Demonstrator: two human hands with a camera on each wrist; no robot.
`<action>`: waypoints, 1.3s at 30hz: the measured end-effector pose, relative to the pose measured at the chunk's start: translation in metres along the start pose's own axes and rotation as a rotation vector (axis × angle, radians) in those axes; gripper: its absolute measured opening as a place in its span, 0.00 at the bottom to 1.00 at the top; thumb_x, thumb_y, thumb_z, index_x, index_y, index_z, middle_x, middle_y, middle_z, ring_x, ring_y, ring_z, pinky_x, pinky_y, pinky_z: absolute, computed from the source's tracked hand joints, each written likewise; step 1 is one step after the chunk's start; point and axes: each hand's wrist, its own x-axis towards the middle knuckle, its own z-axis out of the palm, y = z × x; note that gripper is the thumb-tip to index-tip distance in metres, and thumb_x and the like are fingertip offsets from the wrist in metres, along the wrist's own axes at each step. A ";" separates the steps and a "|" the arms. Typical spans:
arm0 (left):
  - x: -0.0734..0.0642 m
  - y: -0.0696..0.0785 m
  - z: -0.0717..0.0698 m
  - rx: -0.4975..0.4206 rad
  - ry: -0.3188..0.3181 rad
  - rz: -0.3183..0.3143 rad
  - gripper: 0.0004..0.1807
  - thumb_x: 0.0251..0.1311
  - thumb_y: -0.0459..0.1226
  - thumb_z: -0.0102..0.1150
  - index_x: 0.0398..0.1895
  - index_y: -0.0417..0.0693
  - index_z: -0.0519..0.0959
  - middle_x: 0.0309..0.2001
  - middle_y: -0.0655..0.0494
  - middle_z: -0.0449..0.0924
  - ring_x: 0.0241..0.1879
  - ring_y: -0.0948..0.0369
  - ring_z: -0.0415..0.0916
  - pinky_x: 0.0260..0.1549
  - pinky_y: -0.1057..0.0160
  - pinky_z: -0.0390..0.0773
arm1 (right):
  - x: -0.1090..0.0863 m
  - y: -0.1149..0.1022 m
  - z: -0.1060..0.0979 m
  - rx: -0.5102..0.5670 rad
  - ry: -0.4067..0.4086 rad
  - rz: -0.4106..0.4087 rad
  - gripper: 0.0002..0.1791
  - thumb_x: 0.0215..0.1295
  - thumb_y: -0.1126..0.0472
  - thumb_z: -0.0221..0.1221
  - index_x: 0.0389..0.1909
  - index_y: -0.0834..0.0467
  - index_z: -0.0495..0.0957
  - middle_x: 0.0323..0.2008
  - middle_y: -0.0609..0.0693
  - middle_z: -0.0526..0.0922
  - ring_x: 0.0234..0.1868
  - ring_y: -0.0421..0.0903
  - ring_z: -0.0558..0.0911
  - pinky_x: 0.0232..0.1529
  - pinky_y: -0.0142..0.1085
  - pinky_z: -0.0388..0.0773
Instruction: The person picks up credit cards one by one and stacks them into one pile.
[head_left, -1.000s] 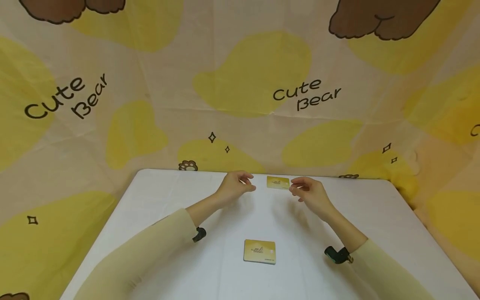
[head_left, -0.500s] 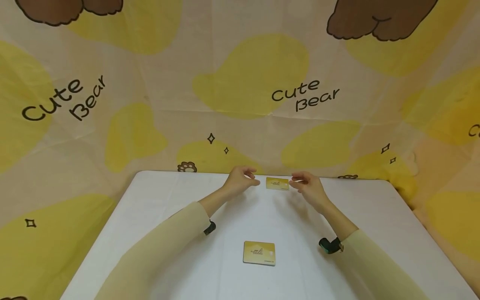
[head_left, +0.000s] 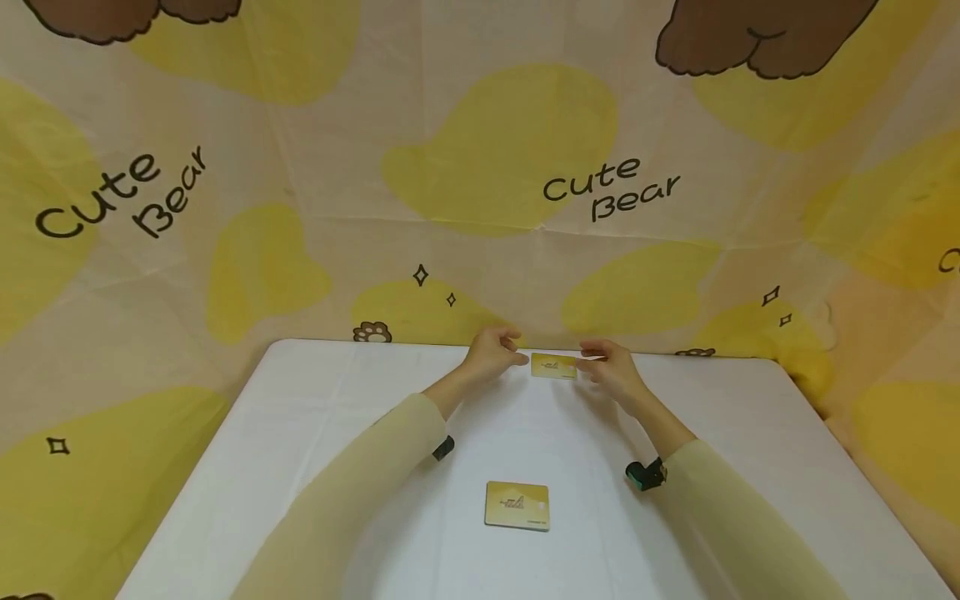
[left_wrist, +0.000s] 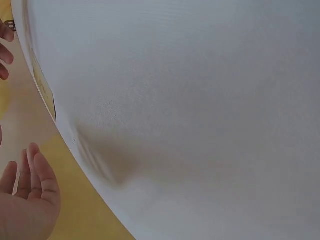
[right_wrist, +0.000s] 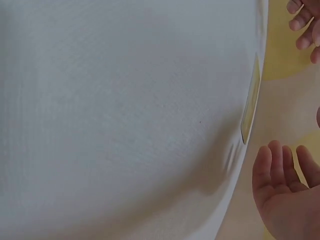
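A gold card (head_left: 554,366) with a dark printed emblem lies flat near the far edge of the white table, between the two hands. My left hand (head_left: 492,352) hovers just left of it, fingers loosely bent, thumb pointing at its left edge. On the other side, my right hand (head_left: 612,370) has its thumb tip at the card's right edge; whether it touches cannot be told. In the right wrist view, the relaxed fingers (right_wrist: 280,172) hold nothing. The left wrist view has the left hand (left_wrist: 30,200) with its fingers spread apart from the card (left_wrist: 44,90).
A second gold card (head_left: 517,506), thick-looking at its edge like a small stack, lies nearer on the white table (head_left: 420,550). Behind the far table edge hangs a yellow and beige cloth (head_left: 480,150) with bear prints. Both wrists carry small dark cameras.
My left hand has moved right and away from me, closing in on the far card's left side. The right hand has shifted slightly forward. Both cards stay in place.
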 end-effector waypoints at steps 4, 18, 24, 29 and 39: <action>0.009 -0.003 0.006 0.024 0.016 0.005 0.27 0.60 0.30 0.74 0.63 0.35 0.80 0.41 0.49 0.81 0.39 0.59 0.76 0.36 0.67 0.76 | 0.006 0.005 0.002 -0.015 -0.026 0.034 0.31 0.72 0.62 0.63 0.71 0.70 0.68 0.65 0.69 0.73 0.56 0.59 0.80 0.41 0.37 0.82; 0.022 -0.012 0.023 0.109 -0.025 -0.054 0.29 0.59 0.30 0.75 0.64 0.34 0.79 0.42 0.48 0.79 0.40 0.58 0.73 0.39 0.63 0.77 | 0.017 0.012 0.009 -0.155 -0.075 0.063 0.32 0.71 0.59 0.64 0.69 0.73 0.69 0.62 0.70 0.77 0.62 0.63 0.76 0.61 0.47 0.75; 0.025 -0.013 0.028 0.163 -0.023 -0.086 0.28 0.60 0.33 0.74 0.64 0.37 0.80 0.56 0.44 0.82 0.56 0.53 0.78 0.58 0.55 0.78 | 0.023 0.018 0.012 -0.213 -0.073 0.062 0.31 0.70 0.60 0.63 0.68 0.73 0.71 0.62 0.69 0.77 0.63 0.62 0.75 0.68 0.52 0.69; 0.028 -0.017 0.029 0.161 -0.032 -0.120 0.29 0.60 0.33 0.74 0.66 0.38 0.79 0.61 0.45 0.81 0.62 0.50 0.77 0.63 0.54 0.75 | 0.024 0.020 0.016 -0.283 -0.080 0.050 0.31 0.69 0.60 0.63 0.68 0.72 0.71 0.63 0.69 0.77 0.65 0.62 0.75 0.70 0.54 0.66; 0.026 -0.019 0.031 0.207 -0.025 -0.115 0.31 0.57 0.33 0.76 0.65 0.38 0.79 0.62 0.46 0.82 0.63 0.49 0.77 0.65 0.53 0.73 | 0.025 0.018 0.018 -0.376 -0.089 0.043 0.33 0.66 0.63 0.66 0.69 0.73 0.70 0.59 0.68 0.78 0.59 0.61 0.75 0.68 0.56 0.68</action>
